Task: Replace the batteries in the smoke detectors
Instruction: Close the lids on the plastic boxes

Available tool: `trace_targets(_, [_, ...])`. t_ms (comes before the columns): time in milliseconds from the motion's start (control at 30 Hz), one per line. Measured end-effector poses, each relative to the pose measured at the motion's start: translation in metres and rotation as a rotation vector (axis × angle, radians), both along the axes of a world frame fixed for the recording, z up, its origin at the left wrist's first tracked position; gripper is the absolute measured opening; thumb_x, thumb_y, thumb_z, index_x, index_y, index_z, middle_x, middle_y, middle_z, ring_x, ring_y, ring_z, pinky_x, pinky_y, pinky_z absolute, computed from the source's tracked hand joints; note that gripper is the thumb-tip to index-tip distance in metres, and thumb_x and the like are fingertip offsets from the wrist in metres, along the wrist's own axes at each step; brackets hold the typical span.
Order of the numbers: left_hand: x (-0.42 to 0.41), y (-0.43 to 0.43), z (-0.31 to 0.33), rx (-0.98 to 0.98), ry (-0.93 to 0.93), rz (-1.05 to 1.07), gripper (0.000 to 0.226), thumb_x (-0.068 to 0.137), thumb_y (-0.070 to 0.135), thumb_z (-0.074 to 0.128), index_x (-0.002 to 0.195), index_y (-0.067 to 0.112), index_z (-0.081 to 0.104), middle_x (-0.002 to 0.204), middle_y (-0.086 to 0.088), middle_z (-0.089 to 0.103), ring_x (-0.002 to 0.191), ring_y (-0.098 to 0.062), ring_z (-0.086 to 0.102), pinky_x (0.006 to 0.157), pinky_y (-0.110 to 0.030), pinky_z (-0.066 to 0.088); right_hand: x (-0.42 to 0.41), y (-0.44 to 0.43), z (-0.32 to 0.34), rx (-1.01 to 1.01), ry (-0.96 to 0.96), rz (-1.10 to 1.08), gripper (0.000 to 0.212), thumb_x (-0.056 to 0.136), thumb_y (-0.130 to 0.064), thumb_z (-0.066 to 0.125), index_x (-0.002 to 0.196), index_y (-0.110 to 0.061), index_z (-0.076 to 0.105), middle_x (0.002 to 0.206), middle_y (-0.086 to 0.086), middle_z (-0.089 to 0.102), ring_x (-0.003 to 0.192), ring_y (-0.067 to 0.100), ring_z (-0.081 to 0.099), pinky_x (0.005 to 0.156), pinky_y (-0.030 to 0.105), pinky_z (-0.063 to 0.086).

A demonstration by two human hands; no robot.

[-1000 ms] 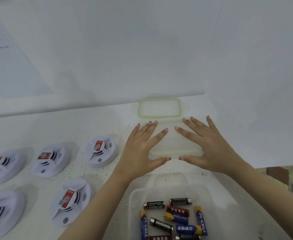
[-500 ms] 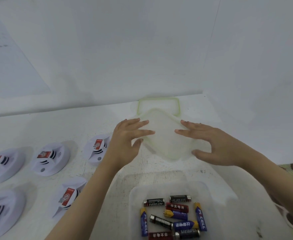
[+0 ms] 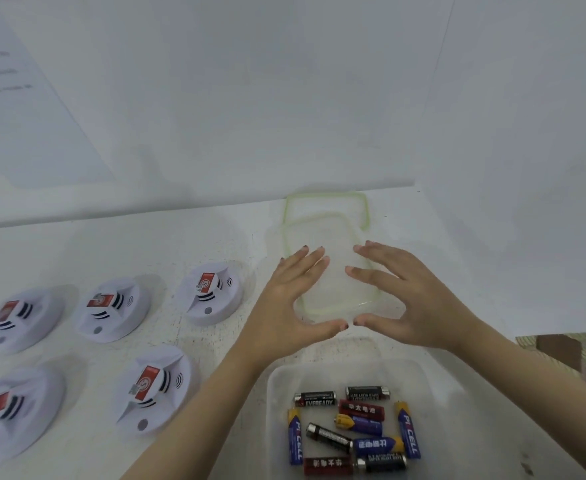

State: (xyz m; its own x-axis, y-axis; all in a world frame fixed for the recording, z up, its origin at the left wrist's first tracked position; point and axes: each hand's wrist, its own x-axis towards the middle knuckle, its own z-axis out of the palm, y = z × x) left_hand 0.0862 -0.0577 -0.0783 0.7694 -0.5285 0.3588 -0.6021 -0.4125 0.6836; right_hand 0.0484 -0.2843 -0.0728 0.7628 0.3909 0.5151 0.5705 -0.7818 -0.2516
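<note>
Batteries [image 3: 354, 433] lie jumbled in a clear tub [image 3: 273, 393] at the near edge of the white table [image 3: 215, 237]. Five white smoke detectors [image 3: 153, 386] sit to its left. Just beyond the tub, the left hand [image 3: 284, 299] and right hand [image 3: 409, 296] are spread flat, gripping nothing, over a green-rimmed clear lid [image 3: 333, 289] that overlaps a second lid [image 3: 322, 206]. Whether they touch it is unclear.

I take this for a staged test station: a scuffed white bench [image 3: 187, 341] boxed in by plain white panels [image 3: 267, 98], a printed sheet [image 3: 25, 116] on the left, identical smoke detectors [image 3: 212, 292] laid out in rows.
</note>
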Motion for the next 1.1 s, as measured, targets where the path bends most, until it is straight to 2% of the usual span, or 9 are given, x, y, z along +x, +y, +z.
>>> trace_targets(267, [0.004, -0.005, -0.009, -0.036, -0.155, 0.038, 0.076, 0.072, 0.044, 0.072, 0.137, 0.012, 0.05, 0.145, -0.001, 0.048, 0.141, -0.014, 0.034, 0.11, -0.057, 0.033, 0.005, 0.005, -0.01, -0.045, -0.165, 0.01, 0.054, 0.085, -0.045, 0.062, 0.121, -0.005, 0.063, 0.129, 0.012, 0.058, 0.123, 0.026, 0.054, 0.106, 0.04, 0.039])
trace_targets(400, [0.004, 0.001, 0.009, -0.005, 0.024, -0.022, 0.075, 0.066, 0.041, 0.071, 0.137, 0.024, 0.05, 0.146, 0.015, 0.042, 0.142, 0.001, 0.025, 0.12, -0.03, 0.019, 0.005, 0.001, 0.002, 0.067, -0.044, 0.045, 0.05, 0.091, -0.047, 0.05, 0.122, -0.009, 0.062, 0.129, 0.006, 0.06, 0.123, 0.018, 0.053, 0.107, 0.037, 0.038])
trace_targets(500, [0.011, 0.009, 0.025, 0.136, 0.095, -0.101, 0.074, 0.066, 0.021, 0.059, 0.137, 0.036, 0.041, 0.143, 0.031, 0.029, 0.141, 0.012, 0.015, 0.117, -0.014, -0.002, 0.008, -0.004, 0.009, 0.069, 0.035, 0.045, 0.05, 0.093, -0.044, 0.04, 0.131, -0.016, 0.055, 0.141, 0.003, 0.049, 0.134, 0.017, 0.04, 0.112, 0.039, 0.03])
trace_targets(667, [0.023, 0.021, 0.042, 0.28, -0.018, 0.0, 0.084, 0.07, -0.022, 0.033, 0.132, 0.032, 0.052, 0.147, 0.012, 0.038, 0.142, -0.002, 0.018, 0.109, -0.005, -0.007, 0.009, -0.016, 0.006, -0.066, 0.134, -0.007, 0.058, 0.087, -0.05, 0.044, 0.142, -0.035, 0.037, 0.155, 0.002, 0.025, 0.146, 0.017, 0.016, 0.118, 0.046, 0.006])
trace_targets(733, [0.019, 0.017, 0.05, 0.314, -0.004, 0.017, 0.069, 0.079, -0.014, 0.037, 0.13, 0.029, 0.058, 0.149, 0.005, 0.04, 0.144, -0.007, 0.024, 0.109, -0.006, 0.0, 0.008, -0.015, 0.004, -0.11, 0.082, -0.046, 0.057, 0.088, -0.054, 0.043, 0.142, -0.034, 0.038, 0.153, 0.003, 0.031, 0.142, 0.019, 0.026, 0.117, 0.05, 0.009])
trace_targets(800, [0.014, 0.012, 0.054, 0.344, -0.008, 0.002, 0.052, 0.084, 0.02, 0.046, 0.135, 0.027, 0.054, 0.152, 0.006, 0.036, 0.144, -0.005, 0.023, 0.11, -0.012, 0.004, 0.008, -0.012, 0.001, -0.148, -0.005, -0.091, 0.057, 0.09, -0.058, 0.041, 0.139, -0.03, 0.044, 0.148, 0.005, 0.04, 0.136, 0.021, 0.039, 0.116, 0.05, 0.014])
trace_targets(900, [0.009, 0.006, 0.046, 0.492, -0.056, -0.008, 0.079, 0.082, 0.059, 0.059, 0.148, 0.023, 0.034, 0.158, 0.007, 0.019, 0.147, -0.005, 0.013, 0.115, -0.02, 0.002, 0.008, -0.005, -0.004, -0.153, -0.12, -0.153, 0.058, 0.089, -0.061, 0.043, 0.135, -0.025, 0.051, 0.14, 0.009, 0.05, 0.128, 0.024, 0.049, 0.113, 0.049, 0.021])
trace_targets(967, [0.009, 0.006, 0.035, 0.491, -0.141, 0.013, 0.084, 0.081, 0.06, 0.062, 0.148, 0.019, 0.035, 0.157, 0.002, 0.023, 0.145, -0.006, 0.015, 0.119, -0.027, 0.008, 0.007, -0.002, -0.007, -0.131, -0.142, -0.167, 0.06, 0.086, -0.061, 0.047, 0.133, -0.025, 0.052, 0.139, 0.01, 0.051, 0.127, 0.024, 0.05, 0.111, 0.049, 0.023])
trace_targets(1100, [0.011, 0.006, 0.016, 0.436, -0.332, 0.062, 0.068, 0.083, 0.055, 0.054, 0.131, 0.007, 0.058, 0.139, -0.012, 0.054, 0.132, -0.025, 0.048, 0.11, -0.04, 0.034, 0.009, -0.003, -0.01, -0.167, -0.195, -0.179, 0.057, 0.086, -0.059, 0.05, 0.132, -0.025, 0.054, 0.136, 0.011, 0.053, 0.124, 0.026, 0.053, 0.108, 0.05, 0.028])
